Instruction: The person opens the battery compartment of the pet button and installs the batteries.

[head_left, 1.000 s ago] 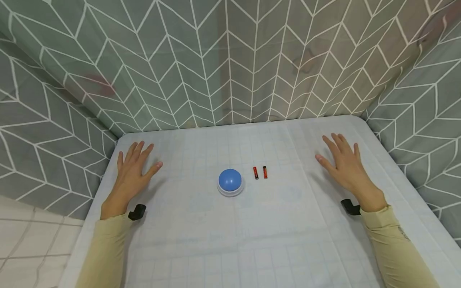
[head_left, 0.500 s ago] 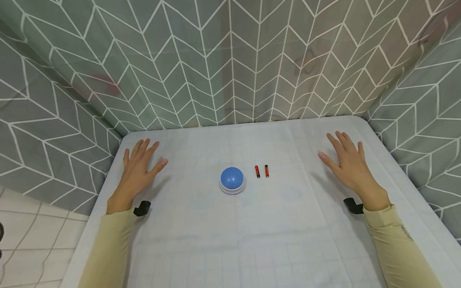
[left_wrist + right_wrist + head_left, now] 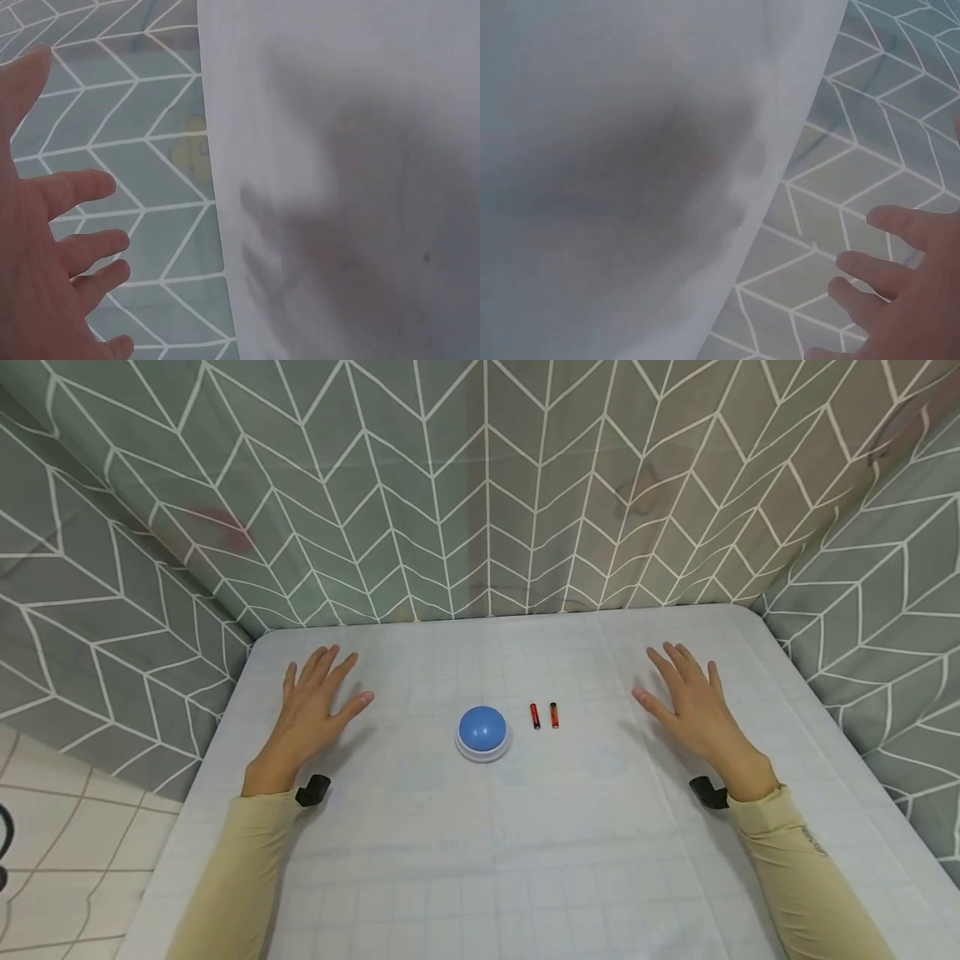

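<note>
Near the middle of the white-covered table sits a round blue dome (image 3: pixel 482 729) on a white base, like a push light or buzzer button. Just right of it, two small red and black batteries (image 3: pixel 544 716) lie side by side, a little apart. My left hand (image 3: pixel 311 714) hovers over the table's left part with fingers spread, holding nothing. On the right, my other hand (image 3: pixel 693 714) is likewise raised over the cloth, fingers spread and nothing in it. Both wrist views show the bare left hand (image 3: pixel 52 247) and right hand (image 3: pixel 907 277), with their shadows on the cloth.
A white cloth (image 3: pixel 480 860) covers the table. Patterned grey-green curtains (image 3: pixel 480 485) stand behind the far edge and on both sides. White floor tiles (image 3: pixel 67 835) show at lower left. Each wrist carries a black camera (image 3: pixel 313 790).
Both hands have moved inward, the left one rightward and the right one leftward, toward the blue dome. The dome and the batteries keep their places on the table.
</note>
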`<state>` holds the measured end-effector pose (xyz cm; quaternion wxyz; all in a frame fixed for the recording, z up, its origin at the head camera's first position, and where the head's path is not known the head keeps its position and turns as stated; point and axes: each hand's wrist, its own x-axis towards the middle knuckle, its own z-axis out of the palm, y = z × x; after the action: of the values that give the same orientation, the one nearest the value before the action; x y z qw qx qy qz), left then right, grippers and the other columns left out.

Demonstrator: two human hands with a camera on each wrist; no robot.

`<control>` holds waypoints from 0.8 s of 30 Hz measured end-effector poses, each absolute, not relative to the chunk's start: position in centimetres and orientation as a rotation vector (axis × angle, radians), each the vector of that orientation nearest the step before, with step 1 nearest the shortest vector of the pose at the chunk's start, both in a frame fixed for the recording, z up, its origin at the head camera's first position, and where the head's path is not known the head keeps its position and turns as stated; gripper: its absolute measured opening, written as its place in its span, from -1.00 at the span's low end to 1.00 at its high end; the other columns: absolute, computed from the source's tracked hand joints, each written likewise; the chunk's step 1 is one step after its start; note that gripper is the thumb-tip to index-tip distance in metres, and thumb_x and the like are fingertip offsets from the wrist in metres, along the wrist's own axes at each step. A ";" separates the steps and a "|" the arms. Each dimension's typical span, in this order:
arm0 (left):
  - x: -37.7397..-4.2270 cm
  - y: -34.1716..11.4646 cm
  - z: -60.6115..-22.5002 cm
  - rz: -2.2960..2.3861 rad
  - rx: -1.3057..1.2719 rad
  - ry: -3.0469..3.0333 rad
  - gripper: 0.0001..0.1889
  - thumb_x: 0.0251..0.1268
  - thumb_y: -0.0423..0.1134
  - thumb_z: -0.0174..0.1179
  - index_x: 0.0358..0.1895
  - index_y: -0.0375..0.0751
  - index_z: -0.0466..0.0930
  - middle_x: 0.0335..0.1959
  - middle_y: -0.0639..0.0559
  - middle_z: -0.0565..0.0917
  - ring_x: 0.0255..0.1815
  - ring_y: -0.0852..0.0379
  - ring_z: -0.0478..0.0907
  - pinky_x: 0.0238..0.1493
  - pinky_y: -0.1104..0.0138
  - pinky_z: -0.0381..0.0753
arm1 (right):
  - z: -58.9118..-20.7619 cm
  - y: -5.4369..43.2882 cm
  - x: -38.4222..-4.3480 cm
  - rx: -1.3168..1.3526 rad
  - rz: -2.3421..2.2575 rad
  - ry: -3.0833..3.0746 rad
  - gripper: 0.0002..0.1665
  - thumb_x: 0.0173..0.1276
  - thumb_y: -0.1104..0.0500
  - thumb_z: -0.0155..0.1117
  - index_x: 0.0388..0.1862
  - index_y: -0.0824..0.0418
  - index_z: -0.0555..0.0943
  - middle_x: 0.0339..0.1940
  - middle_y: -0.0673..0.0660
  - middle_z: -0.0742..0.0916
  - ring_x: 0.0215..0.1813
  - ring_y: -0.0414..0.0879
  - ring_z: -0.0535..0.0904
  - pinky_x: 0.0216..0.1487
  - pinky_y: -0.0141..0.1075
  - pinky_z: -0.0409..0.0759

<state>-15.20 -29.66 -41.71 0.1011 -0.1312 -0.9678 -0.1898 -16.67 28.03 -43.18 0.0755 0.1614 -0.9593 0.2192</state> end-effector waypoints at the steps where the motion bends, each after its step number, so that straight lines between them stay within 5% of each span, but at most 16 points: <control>1: -15.2 -29.5 -41.7 -0.561 -0.392 -2.860 -0.19 0.52 0.26 0.15 0.63 -0.15 0.26 0.68 -0.34 0.16 0.72 -0.34 -0.05 0.61 -0.36 -0.34 | -43.2 27.9 -16.7 0.488 0.658 -2.876 -0.12 0.62 -0.22 0.14 0.70 0.18 0.18 0.69 0.41 0.22 0.72 0.37 -0.03 0.56 0.51 -0.27; 24: -15.4 -26.0 -43.0 -0.514 -0.520 -2.874 -0.18 0.46 0.26 0.21 0.62 -0.11 0.30 0.66 -0.29 0.21 0.71 -0.31 0.01 0.60 -0.38 -0.26 | -43.9 24.1 -16.5 0.607 0.662 -2.878 -0.11 0.60 -0.27 0.15 0.69 0.15 0.23 0.70 0.36 0.25 0.73 0.31 0.01 0.57 0.50 -0.19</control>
<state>-15.42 -26.04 -42.98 0.0877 -0.1747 -0.9654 -0.1726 -16.53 24.10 -43.87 0.0635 0.2009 -0.9527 0.2192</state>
